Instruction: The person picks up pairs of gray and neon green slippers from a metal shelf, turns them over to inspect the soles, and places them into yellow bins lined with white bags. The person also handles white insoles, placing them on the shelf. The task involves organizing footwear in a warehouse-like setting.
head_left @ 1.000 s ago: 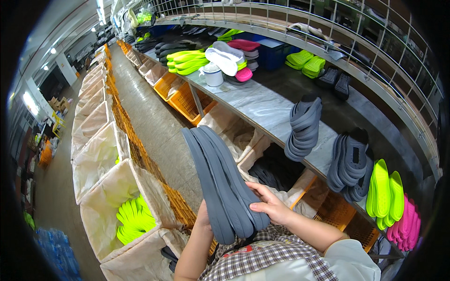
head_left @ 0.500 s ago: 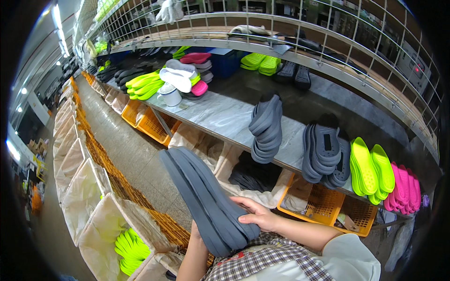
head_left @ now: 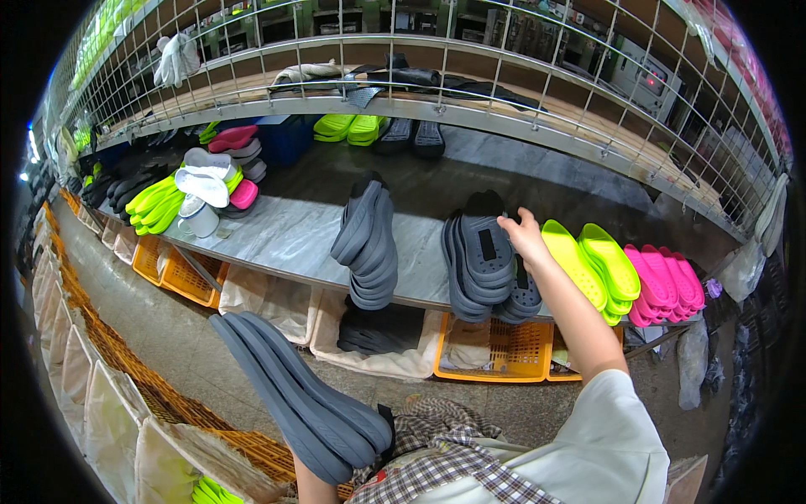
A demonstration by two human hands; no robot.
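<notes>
A long stack of grey shoe soles point(head_left: 302, 395) rests against my chest and points up to the left. My left hand point(head_left: 310, 485) holds it from below and is mostly hidden by it. My right hand point(head_left: 525, 235) is stretched out to the marble-topped table point(head_left: 285, 244), fingers apart. Its fingertips touch the upper edge of a leaning pile of dark grey soles point(head_left: 478, 260). Another grey pile point(head_left: 368, 244) leans just left of it. Yellow-green soles point(head_left: 592, 265) lie directly right of my hand.
Pink soles point(head_left: 663, 281) lie at the table's right end; green, white and pink soles and a white cup point(head_left: 200, 220) at its left end. Orange crates point(head_left: 495, 349) and white sacks point(head_left: 277, 302) sit below. A wire-mesh shelf point(head_left: 420, 50) runs overhead. Sack-lined baskets point(head_left: 109, 403) line the aisle's left.
My view has turned right, toward the table. My right hand has left the carried stack and reached forward to the dark grey pile. The stack stays in my left hand.
</notes>
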